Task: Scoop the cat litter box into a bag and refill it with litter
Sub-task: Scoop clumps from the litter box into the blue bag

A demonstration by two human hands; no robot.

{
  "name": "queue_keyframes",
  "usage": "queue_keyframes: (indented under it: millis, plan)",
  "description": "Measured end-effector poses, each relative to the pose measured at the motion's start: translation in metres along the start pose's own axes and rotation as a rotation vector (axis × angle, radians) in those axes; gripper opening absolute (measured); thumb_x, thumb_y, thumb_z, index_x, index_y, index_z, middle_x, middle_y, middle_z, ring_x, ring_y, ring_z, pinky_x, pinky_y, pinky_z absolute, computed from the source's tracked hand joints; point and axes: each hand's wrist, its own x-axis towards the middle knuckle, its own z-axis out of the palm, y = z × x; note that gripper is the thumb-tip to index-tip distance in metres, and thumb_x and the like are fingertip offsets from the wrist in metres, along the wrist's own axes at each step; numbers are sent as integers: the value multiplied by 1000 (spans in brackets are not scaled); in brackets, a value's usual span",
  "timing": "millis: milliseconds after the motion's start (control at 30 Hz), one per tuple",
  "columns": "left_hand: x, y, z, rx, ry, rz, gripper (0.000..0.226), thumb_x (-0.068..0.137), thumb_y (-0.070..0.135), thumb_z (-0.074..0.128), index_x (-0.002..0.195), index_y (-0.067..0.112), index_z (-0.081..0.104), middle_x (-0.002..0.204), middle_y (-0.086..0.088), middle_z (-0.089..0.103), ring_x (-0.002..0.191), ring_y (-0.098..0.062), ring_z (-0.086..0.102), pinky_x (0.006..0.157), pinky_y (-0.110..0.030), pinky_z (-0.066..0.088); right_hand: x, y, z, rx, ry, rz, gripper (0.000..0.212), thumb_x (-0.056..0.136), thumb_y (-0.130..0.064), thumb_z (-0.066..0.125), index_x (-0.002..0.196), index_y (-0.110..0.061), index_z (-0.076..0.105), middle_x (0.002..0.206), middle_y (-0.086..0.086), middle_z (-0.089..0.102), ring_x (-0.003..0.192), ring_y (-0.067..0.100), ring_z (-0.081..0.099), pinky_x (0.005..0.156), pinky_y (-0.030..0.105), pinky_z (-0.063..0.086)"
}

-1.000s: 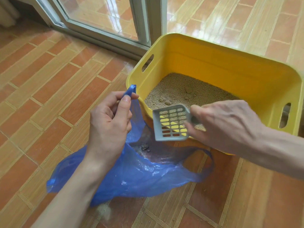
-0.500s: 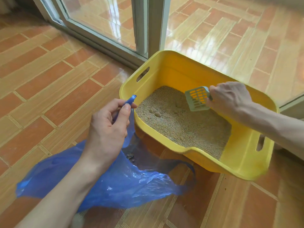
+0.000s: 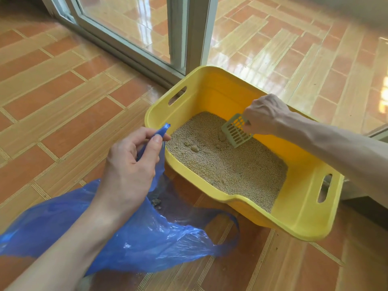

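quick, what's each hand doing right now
Left hand: closed, pinching the blue bag's handle.
Right hand: closed on the slotted scoop, over the litter.

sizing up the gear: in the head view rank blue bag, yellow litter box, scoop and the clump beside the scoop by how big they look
1. yellow litter box and blue bag: look alike; the bag is nearer the camera, so unsure.
2. scoop
3. clump
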Motion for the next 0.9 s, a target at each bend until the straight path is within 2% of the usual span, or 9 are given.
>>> queue_keyframes:
  millis: [67, 133, 200, 233, 300, 633, 900]
  plan:
    - [0, -2, -2, 4, -2, -4, 25, 101, 34, 52, 103, 21, 72, 57, 11, 32, 50, -16, 26, 54, -28, 23, 8, 0, 9, 25, -25, 1, 28, 89, -43, 57, 83, -18, 65, 78, 1, 54, 85, 30, 62, 79, 46, 50]
    - [0, -3, -3, 3, -3, -7, 23, 104, 32, 51, 103, 22, 72, 58, 9, 31, 51, -17, 25, 52, -31, 23, 13, -2, 13, 112, -48, 28, 27, 88, -40, 59, 88, -14, 68, 80, 2, 54, 85, 30, 60, 79, 45, 51]
    - [0, -3, -3, 1, 2, -12, 25, 101, 35, 51, 102, 22, 73, 57, 9, 31, 51, -18, 25, 52, -32, 23, 13, -3, 12, 77, -56, -13, 26, 89, -37, 57, 88, -14, 70, 74, -2, 55, 69, 21, 54, 64, 35, 48]
    - [0, -3, -3, 0, 2, -10, 25, 101, 35, 51, 102, 22, 73, 57, 10, 31, 51, -17, 25, 53, -31, 23, 13, -1, 9, 10, -60, -45, 26, 90, -38, 55, 85, -16, 69, 67, -6, 55, 58, 14, 49, 52, 28, 41]
    - [0, -2, -1, 7, -2, -6, 25, 101, 33, 51, 103, 21, 72, 56, 11, 32, 50, -16, 26, 54, -29, 24, 12, 2, 2, -58, -65, -90, 26, 92, -39, 52, 85, -20, 68, 59, -9, 53, 48, 7, 43, 43, 22, 29]
    - [-2, -1, -5, -3, 9, -25, 25, 100, 35, 52, 103, 23, 73, 55, 11, 34, 50, -16, 27, 53, -30, 26, 22, -6, 4, 3, -43, -174, 31, 93, -46, 51, 79, -21, 64, 57, -9, 51, 46, 8, 38, 41, 22, 29]
    - [-3, 2, -6, -15, 11, -28, 27, 97, 38, 51, 102, 23, 73, 55, 12, 34, 50, -17, 26, 52, -33, 25, 12, -8, 39, 291, -58, -95, 33, 94, -51, 54, 87, -24, 70, 59, -9, 61, 44, 9, 44, 42, 23, 38]
